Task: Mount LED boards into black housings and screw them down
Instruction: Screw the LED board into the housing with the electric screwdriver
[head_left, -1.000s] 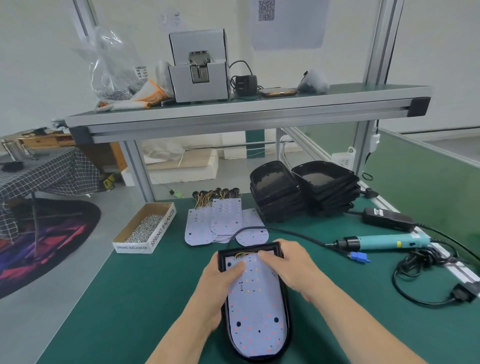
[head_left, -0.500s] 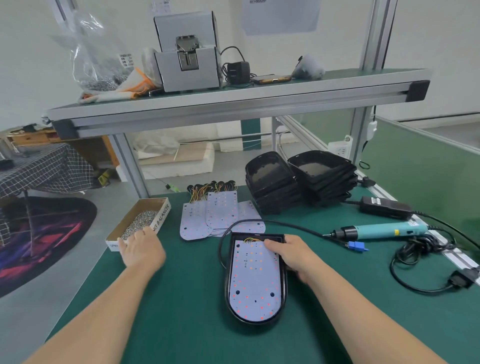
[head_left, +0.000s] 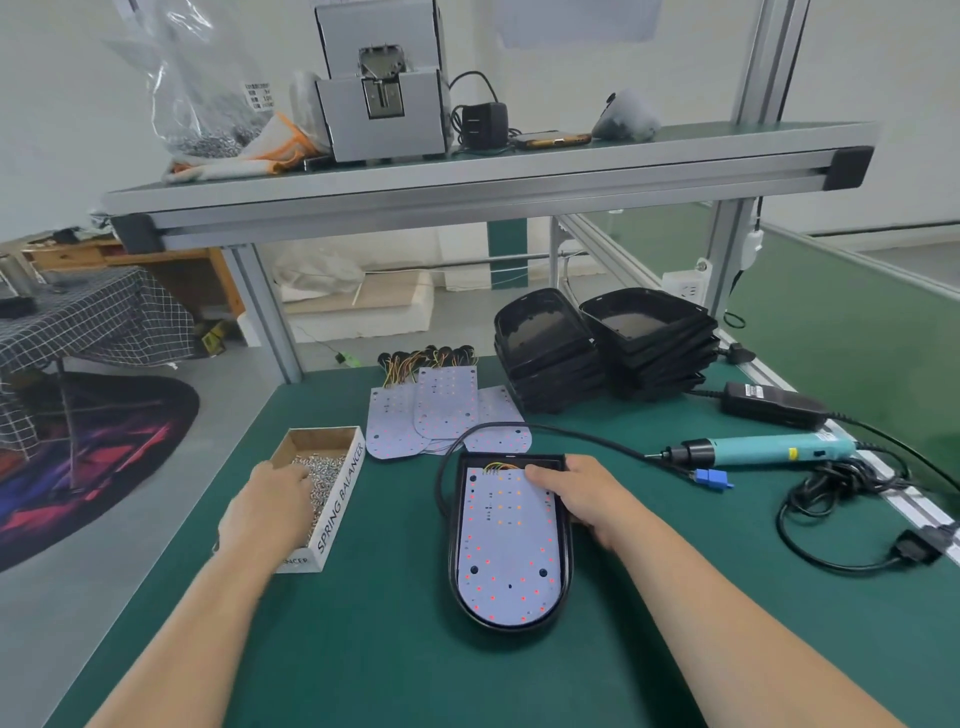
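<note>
Directly ahead: LED board (head_left: 506, 551), white with red and orange dots, lies seated in a black housing (head_left: 509, 627) on the green bench mat (head_left: 389, 649), rounded end toward the person.
Board wiring: short coloured wires (head_left: 500, 466) at the board's far edge, inside the housing.
Right hand (head_left: 582, 499): lies palm down over the far right corner of the board and the housing rim; fingers close together and lightly bent, pressing down; thumb not made out.
Left hand (head_left: 265, 506): reaches into a cardboard box (head_left: 340, 499) marked SPRING BALANCER, just left of the housing; fingers curl down into the loose screws (head_left: 324, 470), tips buried, so cannot tell whether they pinch any.
Spare LED boards (head_left: 441, 410): fanned and overlapping just beyond the housing, their wire tails toward the bench's far edge.
Empty housings: two leaning stacks (head_left: 550, 358) and (head_left: 649, 343), side by side, far right of the spare boards.
Electric screwdriver (head_left: 763, 451): teal, lying on its side to the right of the housing, bit pointing left, untouched.
Black cable (head_left: 571, 434): loops round the housing's far end and runs right toward the screwdriver.
Power adapter (head_left: 774, 405): black brick, just behind the screwdriver.
Upper shelf: grey screw feeder (head_left: 384, 109), clear bag of screws (head_left: 208, 104), phone (head_left: 550, 139).
</note>
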